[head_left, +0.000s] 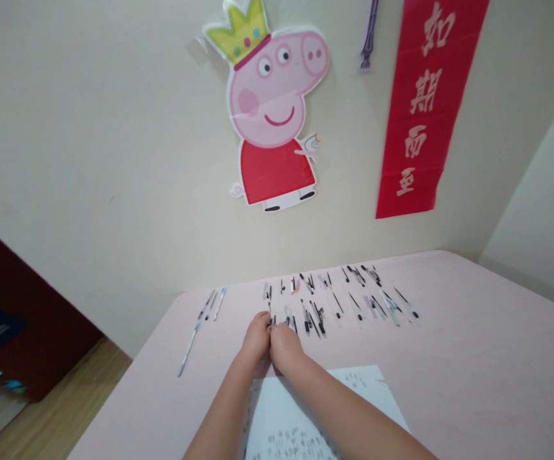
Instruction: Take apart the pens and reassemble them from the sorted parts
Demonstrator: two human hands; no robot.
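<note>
My left hand (258, 333) and my right hand (285, 347) meet near the middle of the table, knuckles almost touching. The fingers of both are curled closed. Small dark pen parts (271, 321) show right at the fingertips; whether they are held or lie behind the hands I cannot tell. Taken-apart pens lie in two rough rows beyond and to the right, with black caps, thin refills and clear barrels, among them a group of dark pieces (314, 317) close to my right hand. A pen with a light blue end (189, 349) lies to the left.
Several more whole-looking pens (220, 304) lie at the table's left back. A sheet of paper with handwriting (286, 441) is under my forearms. The pink table (473, 358) meets a wall bearing a cartoon pig cutout (277, 169) and a red banner (418, 121).
</note>
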